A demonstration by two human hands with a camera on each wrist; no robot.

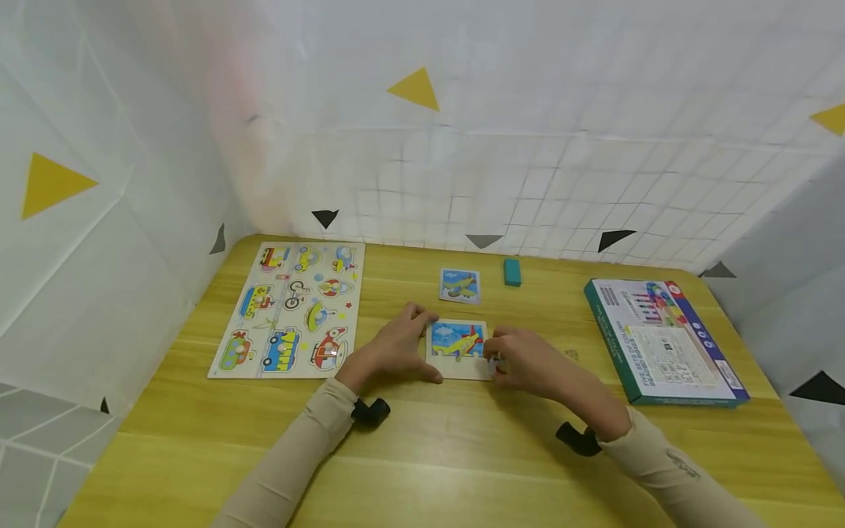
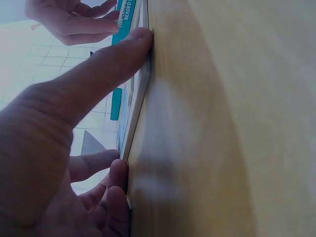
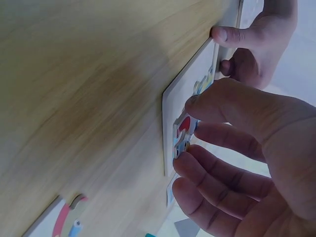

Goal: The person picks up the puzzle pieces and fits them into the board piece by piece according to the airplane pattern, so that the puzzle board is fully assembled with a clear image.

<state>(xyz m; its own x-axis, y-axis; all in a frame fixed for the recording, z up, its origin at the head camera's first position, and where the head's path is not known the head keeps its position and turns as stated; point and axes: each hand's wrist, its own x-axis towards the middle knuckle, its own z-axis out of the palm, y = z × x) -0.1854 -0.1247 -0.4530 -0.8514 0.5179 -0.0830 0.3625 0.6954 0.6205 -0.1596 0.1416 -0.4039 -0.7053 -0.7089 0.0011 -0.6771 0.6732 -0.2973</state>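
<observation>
A small jigsaw board (image 1: 455, 370) with an airplane picture in its upper part lies on the table between the hands. My left hand (image 1: 399, 345) holds the board's left side, thumb at the near corner and fingers by the far corner. With thumb and fingers, my right hand (image 1: 528, 359) pinches a jigsaw piece (image 3: 182, 126) over the board's right side. Red and blue markings show on that piece in the right wrist view. Beyond the board lies a square airplane picture (image 1: 460, 286).
A vehicle puzzle board (image 1: 356, 293) lies at the left of the wooden table (image 1: 422, 447). At the back stands a teal block (image 1: 512, 272). To the right is a flat box (image 1: 667, 341) with a printed lid. White sheeting (image 1: 515, 88) borders the table.
</observation>
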